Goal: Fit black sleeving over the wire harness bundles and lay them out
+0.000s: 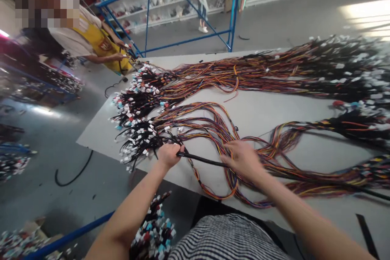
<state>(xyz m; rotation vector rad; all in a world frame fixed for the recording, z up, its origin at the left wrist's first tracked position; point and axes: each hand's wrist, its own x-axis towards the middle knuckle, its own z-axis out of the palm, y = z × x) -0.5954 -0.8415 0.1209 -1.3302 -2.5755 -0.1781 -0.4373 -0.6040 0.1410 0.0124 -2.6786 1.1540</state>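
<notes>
Well, the **black sleeve** [201,159] runs almost straight across the gap between the hands, its long axis tilting slightly downward toward the person's right. The **left hand** [170,155] is closed around its near end, with the fingers wrapped tightly and pressed together. A tuft of **black wires** [143,140] with **white connectors** [134,148] fans out just beyond that grip, to the left of the hand. The sleeve's other end points into the **right hand** [242,160], which is blurred, with its **fingers** [228,156] spread above a loop of **multicoloured wires** [219,142]. I cannot tell whether that hand is touching the sleeve.

The wires lie in long, curving loops on a **white table** [274,109]. Further along it, a **wire bundle** [243,75] stretches away from a cluster of **connector ends** [143,93] toward more black wires and white connectors at the far right. A **co-worker** [91,38] in a **yellow apron** [102,44] stands at the far end of the table, hands at the bundle's edge. A **heap of connectors** [155,231] sits below the near table edge, beneath the person's left forearm. Beyond the table stands a **blue metal frame** [189,12].
</notes>
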